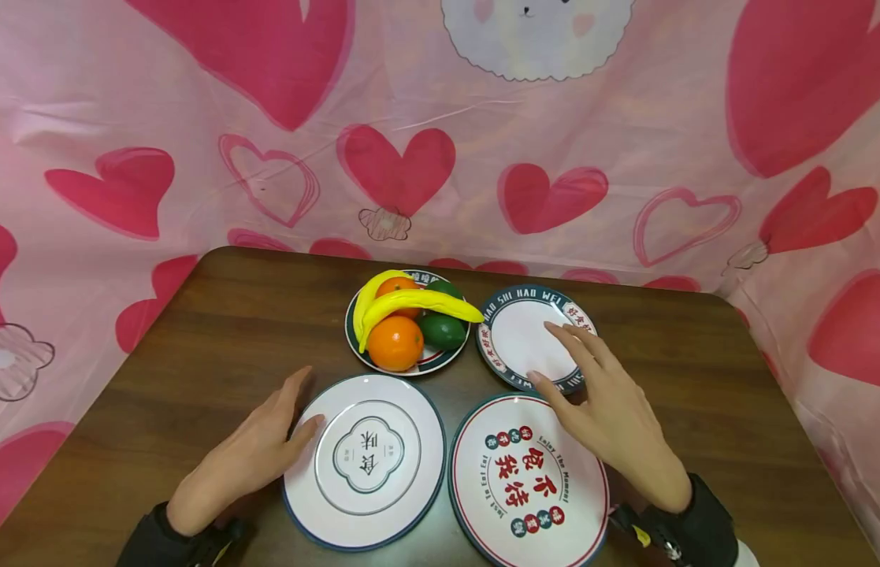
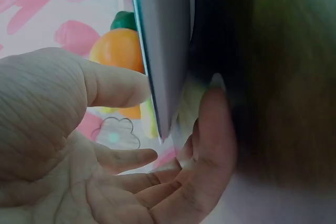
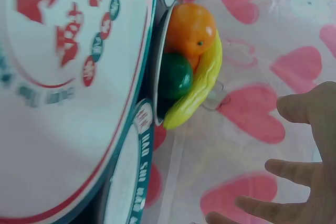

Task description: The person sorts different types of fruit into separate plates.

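My left hand (image 1: 251, 457) is at the left rim of a white plate (image 1: 369, 524) with a blue edge and a framed emblem. Its thumb overlaps the rim; in the left wrist view the other fingers (image 2: 215, 129) curve past the edge, with a gap below the plate (image 2: 170, 51). My right hand (image 1: 617, 413) hovers with spread fingers, holding nothing, over the right side of a white plate (image 1: 482, 504) with red lettering. Its fingertips overlap a smaller dark-rimmed plate (image 1: 517, 339) behind. In the right wrist view that hand (image 3: 310, 166) stands apart from the plates.
Behind the left plate, a dark-rimmed plate (image 1: 440, 365) bears yellow bananas (image 1: 418, 302), oranges (image 1: 395, 343) and dark green fruits (image 1: 443, 331). The plates stand close together on a brown wooden table (image 1: 234, 331). A pink heart-patterned cloth (image 1: 475, 142) hangs behind.
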The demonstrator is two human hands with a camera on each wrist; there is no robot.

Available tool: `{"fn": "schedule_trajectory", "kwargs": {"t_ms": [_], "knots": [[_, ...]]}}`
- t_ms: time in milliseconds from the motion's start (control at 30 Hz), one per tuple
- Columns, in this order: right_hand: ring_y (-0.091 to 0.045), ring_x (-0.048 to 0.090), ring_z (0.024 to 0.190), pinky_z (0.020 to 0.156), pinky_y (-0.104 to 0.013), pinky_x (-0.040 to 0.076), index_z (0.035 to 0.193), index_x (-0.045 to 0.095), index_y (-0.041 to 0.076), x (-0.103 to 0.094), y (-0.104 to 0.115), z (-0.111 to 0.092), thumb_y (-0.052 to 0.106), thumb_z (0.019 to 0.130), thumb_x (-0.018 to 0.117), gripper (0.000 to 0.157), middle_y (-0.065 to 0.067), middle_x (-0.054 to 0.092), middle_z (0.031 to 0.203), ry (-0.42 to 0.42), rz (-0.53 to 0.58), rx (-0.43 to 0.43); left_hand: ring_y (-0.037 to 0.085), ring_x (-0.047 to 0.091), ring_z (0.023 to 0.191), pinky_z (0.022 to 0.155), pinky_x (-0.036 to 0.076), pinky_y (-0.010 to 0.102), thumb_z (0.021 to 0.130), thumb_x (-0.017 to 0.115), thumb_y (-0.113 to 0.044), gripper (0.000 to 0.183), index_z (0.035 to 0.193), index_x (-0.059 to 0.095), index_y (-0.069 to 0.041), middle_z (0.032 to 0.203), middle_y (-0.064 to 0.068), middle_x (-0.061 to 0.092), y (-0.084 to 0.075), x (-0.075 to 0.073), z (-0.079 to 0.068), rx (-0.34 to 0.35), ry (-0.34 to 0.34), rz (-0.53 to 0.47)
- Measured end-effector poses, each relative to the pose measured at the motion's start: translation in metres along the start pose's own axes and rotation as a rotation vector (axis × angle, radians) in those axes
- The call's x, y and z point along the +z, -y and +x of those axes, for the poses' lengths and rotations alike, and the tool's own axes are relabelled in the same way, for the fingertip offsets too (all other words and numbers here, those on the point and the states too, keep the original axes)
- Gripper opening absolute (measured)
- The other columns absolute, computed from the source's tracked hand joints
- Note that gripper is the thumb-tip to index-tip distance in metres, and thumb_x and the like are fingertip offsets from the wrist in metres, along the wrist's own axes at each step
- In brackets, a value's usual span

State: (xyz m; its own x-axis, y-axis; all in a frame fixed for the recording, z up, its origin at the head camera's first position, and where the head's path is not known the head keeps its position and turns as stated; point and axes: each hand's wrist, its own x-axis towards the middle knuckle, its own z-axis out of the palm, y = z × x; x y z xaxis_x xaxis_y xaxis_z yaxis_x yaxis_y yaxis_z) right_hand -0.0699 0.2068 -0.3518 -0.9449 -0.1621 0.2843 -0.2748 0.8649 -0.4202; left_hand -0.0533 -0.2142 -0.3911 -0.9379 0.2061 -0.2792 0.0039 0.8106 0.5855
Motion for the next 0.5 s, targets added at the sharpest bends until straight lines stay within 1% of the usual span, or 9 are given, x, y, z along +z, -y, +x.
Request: {"fn": "schedule_trajectory", "kwargs": {"t_ms": [67,167,233,333,400,500], "knots": [[-0.038,0.05,0.128,0.082,-0.061,0.051,0.152,0.033,0.04,0.002,0.006,0.01,0.059,0.087,0.058,0.072,-0.01,0.041,0.151,0.01,0.005,-0.019,0.047,0.038,0.135,0.101,0.039,0.059,0.091,0.058,-0.05,0.089,0.154,0.012,-0.007,0.155,0.028,0.027,0.0,0.003,0.0,-0.006,0.002,0.001],[-0.035,0.047,0.132,0.085,-0.062,0.05,0.153,0.025,0.044,0.006,0.015,0.028,0.061,0.087,0.057,0.076,-0.008,0.041,0.152,0.021,0.033,-0.055,0.047,0.039,0.135,0.1,0.04,0.059,0.091,0.06,-0.045,0.085,0.154,0.015,-0.007,0.154,0.028,0.03,-0.001,0.005,0.0,-0.01,0.004,0.003],[-0.033,0.047,0.132,0.085,-0.059,0.051,0.154,0.02,0.046,0.01,0.022,0.041,0.062,0.087,0.057,0.078,-0.008,0.041,0.152,0.025,0.048,-0.092,0.046,0.041,0.134,0.099,0.041,0.058,0.092,0.062,-0.039,0.082,0.153,0.017,-0.008,0.153,0.028,0.032,-0.002,0.006,0.0,-0.004,0.006,0.003],[-0.031,0.05,0.129,0.084,-0.052,0.053,0.155,0.017,0.045,0.017,0.034,0.06,0.062,0.087,0.056,0.08,-0.008,0.043,0.151,0.037,0.068,-0.169,0.045,0.044,0.131,0.098,0.042,0.055,0.091,0.064,-0.027,0.077,0.152,0.021,-0.006,0.15,0.028,0.037,-0.003,0.008,-0.001,0.035,-0.009,0.005],[-0.03,0.053,0.125,0.081,-0.046,0.055,0.156,0.016,0.043,0.023,0.042,0.072,0.063,0.088,0.054,0.08,-0.008,0.044,0.149,0.047,0.073,-0.229,0.043,0.048,0.129,0.098,0.043,0.053,0.091,0.065,-0.021,0.074,0.151,0.024,-0.005,0.148,0.027,0.041,-0.004,0.009,-0.001,0.065,-0.027,0.015],[-0.029,0.053,0.123,0.085,-0.043,0.054,0.156,0.016,0.041,0.034,0.057,0.088,0.06,0.089,0.054,0.079,-0.009,0.046,0.147,0.069,0.08,-0.316,0.04,0.052,0.124,0.098,0.044,0.052,0.089,0.066,-0.015,0.07,0.148,0.031,-0.003,0.143,0.026,0.047,-0.004,0.011,-0.001,0.117,-0.064,0.046]]}}
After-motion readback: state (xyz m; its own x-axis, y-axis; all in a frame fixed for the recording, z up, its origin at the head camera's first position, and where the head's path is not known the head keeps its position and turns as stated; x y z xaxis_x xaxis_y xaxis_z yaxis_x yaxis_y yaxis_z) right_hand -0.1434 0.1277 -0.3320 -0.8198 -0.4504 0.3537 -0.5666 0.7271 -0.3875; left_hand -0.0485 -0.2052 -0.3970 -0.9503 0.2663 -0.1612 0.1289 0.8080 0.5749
